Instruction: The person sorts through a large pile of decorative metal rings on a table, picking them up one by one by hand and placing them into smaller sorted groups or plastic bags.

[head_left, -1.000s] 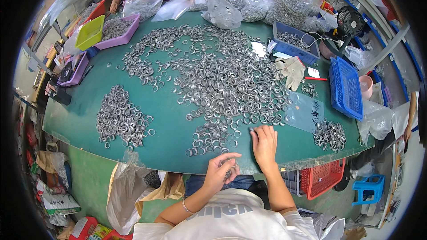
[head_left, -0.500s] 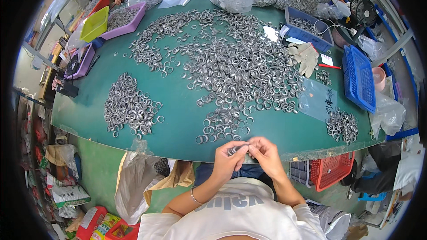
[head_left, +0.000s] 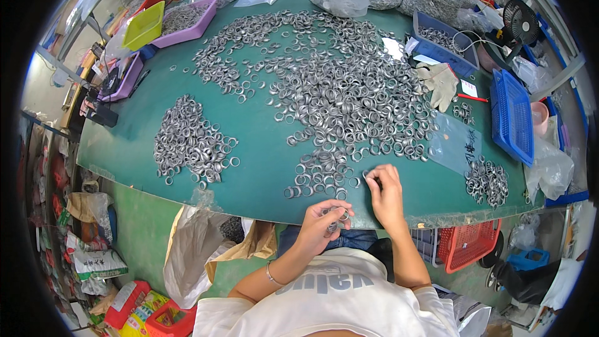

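Note:
My left hand [head_left: 314, 231] is closed around several grey metal rings [head_left: 337, 213] at the table's near edge. Its fingers curl over them and hide some. Farther forward and to the right, my right hand [head_left: 388, 195] is low over the table, its thumb and fingertips pinched at a single metal ring [head_left: 366, 175], partly covered by the fingers. Just left of that hand, a small group of rings [head_left: 321, 171] runs down from the big heap [head_left: 349, 93] in the middle of the green table [head_left: 125, 150].
A separate ring pile [head_left: 190, 140] lies at left, a smaller one [head_left: 486, 182] at right. Beside the heap are a clear bag [head_left: 450, 140], a work glove [head_left: 440, 84] and blue baskets [head_left: 511, 115]. Filled bags [head_left: 437, 0] line the far edge. An open sack [head_left: 193, 249] stands below the near edge.
My right hand has parted from the left and moved forward onto the table, to a ring. My left hand has turned slightly, showing more of the rings in it. The view has shifted a little.

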`<action>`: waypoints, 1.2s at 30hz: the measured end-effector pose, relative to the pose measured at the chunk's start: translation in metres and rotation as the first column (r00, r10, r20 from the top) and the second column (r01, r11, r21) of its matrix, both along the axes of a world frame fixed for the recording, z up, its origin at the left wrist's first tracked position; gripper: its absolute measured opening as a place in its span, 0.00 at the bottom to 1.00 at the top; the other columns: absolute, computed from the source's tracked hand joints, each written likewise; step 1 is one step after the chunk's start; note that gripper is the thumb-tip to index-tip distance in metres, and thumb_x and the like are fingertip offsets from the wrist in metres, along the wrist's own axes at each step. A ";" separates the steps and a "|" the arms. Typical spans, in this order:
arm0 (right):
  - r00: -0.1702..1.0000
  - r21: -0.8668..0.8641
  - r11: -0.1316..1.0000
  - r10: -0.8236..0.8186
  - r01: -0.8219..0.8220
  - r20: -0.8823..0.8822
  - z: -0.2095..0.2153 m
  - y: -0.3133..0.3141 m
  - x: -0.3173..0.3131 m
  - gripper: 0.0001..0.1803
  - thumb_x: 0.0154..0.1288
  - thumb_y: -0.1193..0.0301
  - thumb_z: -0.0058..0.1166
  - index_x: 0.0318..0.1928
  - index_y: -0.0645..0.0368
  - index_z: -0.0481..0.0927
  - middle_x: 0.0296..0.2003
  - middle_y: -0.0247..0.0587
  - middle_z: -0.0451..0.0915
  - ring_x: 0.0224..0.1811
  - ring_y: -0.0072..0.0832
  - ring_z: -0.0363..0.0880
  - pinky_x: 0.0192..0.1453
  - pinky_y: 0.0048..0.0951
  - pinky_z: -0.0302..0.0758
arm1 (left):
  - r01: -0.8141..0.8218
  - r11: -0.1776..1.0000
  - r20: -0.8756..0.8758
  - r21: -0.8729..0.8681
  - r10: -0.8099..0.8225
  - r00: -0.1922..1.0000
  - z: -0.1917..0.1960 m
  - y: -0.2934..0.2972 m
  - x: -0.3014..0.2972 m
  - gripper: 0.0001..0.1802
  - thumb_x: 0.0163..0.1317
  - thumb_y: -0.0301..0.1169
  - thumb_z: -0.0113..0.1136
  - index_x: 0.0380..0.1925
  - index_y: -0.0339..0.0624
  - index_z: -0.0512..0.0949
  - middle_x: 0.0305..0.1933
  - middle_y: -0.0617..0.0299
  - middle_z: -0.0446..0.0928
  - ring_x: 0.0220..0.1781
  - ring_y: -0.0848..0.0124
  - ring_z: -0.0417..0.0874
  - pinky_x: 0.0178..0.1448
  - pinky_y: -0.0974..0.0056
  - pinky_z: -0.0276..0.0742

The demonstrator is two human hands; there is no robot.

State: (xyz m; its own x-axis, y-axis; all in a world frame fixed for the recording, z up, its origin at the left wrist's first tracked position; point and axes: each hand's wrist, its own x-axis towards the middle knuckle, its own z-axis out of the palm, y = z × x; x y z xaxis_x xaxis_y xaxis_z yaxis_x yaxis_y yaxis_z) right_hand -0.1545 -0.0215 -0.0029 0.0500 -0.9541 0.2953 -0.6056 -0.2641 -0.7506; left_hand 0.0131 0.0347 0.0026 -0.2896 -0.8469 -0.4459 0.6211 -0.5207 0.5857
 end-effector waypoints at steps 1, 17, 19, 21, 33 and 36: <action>0.943 0.262 0.962 -0.014 -0.078 0.333 0.004 0.006 -0.003 0.01 0.59 0.81 0.52 0.32 0.63 0.75 0.33 0.38 0.74 0.33 0.28 0.70 0.42 0.27 0.67 | -0.006 1.000 0.014 0.002 0.006 1.000 0.001 0.000 0.000 0.11 0.60 0.25 0.57 0.43 0.34 0.77 0.35 0.57 0.77 0.26 0.76 0.74 0.16 0.78 0.59; 0.997 0.007 0.997 0.074 -0.074 -0.038 0.015 0.020 0.012 0.10 0.53 0.78 0.58 0.38 0.62 0.80 0.36 0.40 0.76 0.38 0.35 0.72 0.43 0.31 0.68 | 0.065 0.960 0.617 -0.271 0.122 0.777 0.017 -0.028 0.050 0.06 0.57 0.24 0.60 0.35 0.36 0.82 0.22 0.67 0.75 0.19 0.85 0.68 0.20 0.77 0.60; 0.971 -0.027 0.998 0.053 -0.061 -0.232 0.008 0.019 0.017 0.10 0.50 0.77 0.60 0.36 0.60 0.81 0.41 0.39 0.74 0.43 0.40 0.69 0.47 0.37 0.66 | 0.053 0.914 0.780 -0.403 0.312 0.543 0.017 -0.044 0.085 0.05 0.56 0.23 0.60 0.33 0.37 0.83 0.24 0.65 0.78 0.23 0.82 0.72 0.27 0.74 0.68; 0.971 -0.076 0.995 0.053 -0.072 -0.233 -0.001 0.018 0.016 0.10 0.50 0.77 0.60 0.37 0.59 0.81 0.41 0.39 0.75 0.42 0.39 0.69 0.46 0.37 0.66 | 0.114 0.852 0.850 -0.511 0.481 0.216 0.013 -0.059 0.121 0.07 0.53 0.22 0.60 0.33 0.36 0.82 0.27 0.60 0.80 0.26 0.74 0.76 0.33 0.69 0.72; 0.990 0.010 0.990 0.140 -0.140 0.000 0.014 0.012 -0.005 0.11 0.48 0.78 0.62 0.36 0.62 0.80 0.40 0.43 0.74 0.45 0.39 0.71 0.50 0.35 0.69 | 0.374 0.832 0.620 -0.409 0.554 -0.555 -0.025 -0.074 0.167 0.16 0.44 0.16 0.51 0.36 0.38 0.76 0.57 0.51 0.65 0.59 0.51 0.64 0.57 0.48 0.61; 0.979 0.002 0.984 0.175 -0.176 -0.105 0.028 -0.005 -0.017 0.15 0.50 0.78 0.61 0.41 0.62 0.78 0.44 0.45 0.72 0.48 0.42 0.70 0.52 0.36 0.68 | 0.386 0.828 0.640 -0.408 0.560 -0.526 -0.021 -0.073 0.162 0.17 0.41 0.16 0.50 0.35 0.38 0.75 0.58 0.51 0.65 0.61 0.51 0.63 0.58 0.47 0.58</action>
